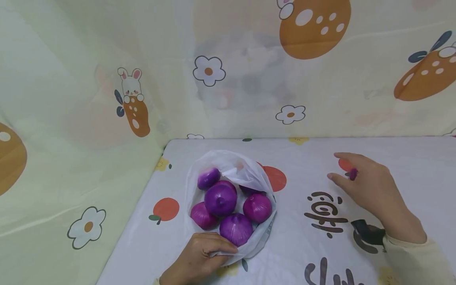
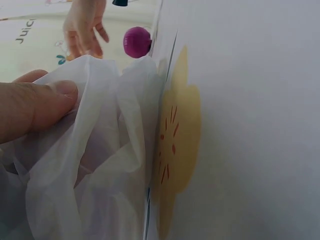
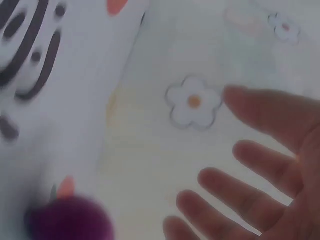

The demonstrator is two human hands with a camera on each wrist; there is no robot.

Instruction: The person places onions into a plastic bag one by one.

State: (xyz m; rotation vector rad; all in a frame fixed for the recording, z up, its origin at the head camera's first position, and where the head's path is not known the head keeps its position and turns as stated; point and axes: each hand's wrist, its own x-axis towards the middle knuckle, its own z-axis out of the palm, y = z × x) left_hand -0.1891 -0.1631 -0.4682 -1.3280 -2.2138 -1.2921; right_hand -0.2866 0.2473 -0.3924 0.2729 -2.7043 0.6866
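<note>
A thin white plastic bag (image 1: pixel 246 170) stands with its mouth spread wide, holding several purple onions (image 1: pixel 221 200). My left hand (image 1: pixel 199 253) pinches the bag's near rim between thumb and fingers. In the left wrist view the thumb (image 2: pixel 50 102) presses on the crumpled bag. Off to the right, my right hand (image 1: pixel 372 186) is held with thumb and fingers apart and nothing between them. Close by it is another purple onion (image 3: pixel 72 220), mostly hidden behind the hand in the head view. The left wrist view shows this onion (image 2: pixel 137 42) beside the right hand.
The table has a white cloth (image 1: pixel 295 245) printed with fruit, flowers and dark lettering. Behind and to the left hang pale curtains (image 1: pixel 171 91) with rabbit, carrot and flower prints. A black strap (image 1: pixel 368 233) is on the right wrist.
</note>
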